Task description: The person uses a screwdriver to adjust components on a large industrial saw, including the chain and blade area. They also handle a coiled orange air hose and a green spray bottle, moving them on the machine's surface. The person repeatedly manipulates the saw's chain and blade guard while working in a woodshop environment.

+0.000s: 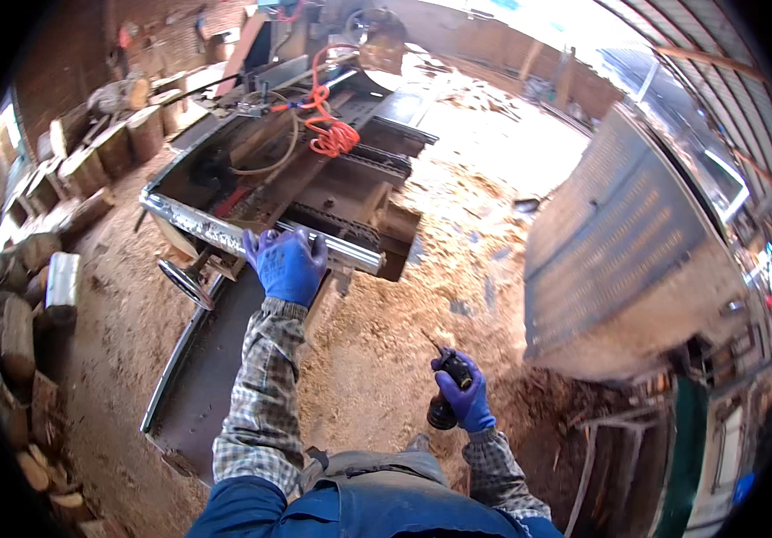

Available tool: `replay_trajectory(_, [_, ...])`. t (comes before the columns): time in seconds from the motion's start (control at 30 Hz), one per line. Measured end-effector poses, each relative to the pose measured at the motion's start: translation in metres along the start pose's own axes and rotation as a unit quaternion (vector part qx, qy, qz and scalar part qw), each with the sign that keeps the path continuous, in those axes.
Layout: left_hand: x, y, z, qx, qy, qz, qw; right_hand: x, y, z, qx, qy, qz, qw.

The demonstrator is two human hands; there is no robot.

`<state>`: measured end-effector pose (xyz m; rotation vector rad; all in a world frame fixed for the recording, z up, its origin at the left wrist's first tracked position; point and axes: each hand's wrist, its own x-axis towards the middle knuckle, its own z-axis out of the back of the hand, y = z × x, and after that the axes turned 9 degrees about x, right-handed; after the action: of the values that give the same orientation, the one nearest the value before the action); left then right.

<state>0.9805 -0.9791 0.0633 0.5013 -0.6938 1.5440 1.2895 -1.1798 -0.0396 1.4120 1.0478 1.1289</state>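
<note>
My left hand (289, 269), in a blue glove, grips the near edge of a large metal machine frame, its fingers curled over the shiny metal rail (341, 252). In my right hand (472, 403), gloved in purple-blue, is a black cordless drill (454, 366). The drill's thin bit points up and to the left, apart from the frame. Below the rail, a handwheel (186, 285) sticks out to the left of my left hand. A dark flat panel (207, 377) slants down beneath the frame to the left of my left forearm.
A coiled orange air hose (334, 139) hangs over the machine frame. Cut logs (81, 170) line the left side. Wood chips (377, 323) cover the floor. On the right stands a big metal-sided box (610, 242), with a wooden rack (615, 430) nearer me.
</note>
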Motion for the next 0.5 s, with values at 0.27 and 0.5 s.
replay_trajectory(0.27, [0.01, 0.016, -0.041, 0.023, -0.138, 0.018, 0.99, 0.2, -0.02, 0.019, -0.013, 0.182, 0.029, 0.983])
replay_trajectory(0.5, [0.021, 0.018, -0.051, 0.031, -0.163, 0.052, 0.985, 0.263, -0.053, 0.04, 0.024, 0.216, -0.035, 0.975])
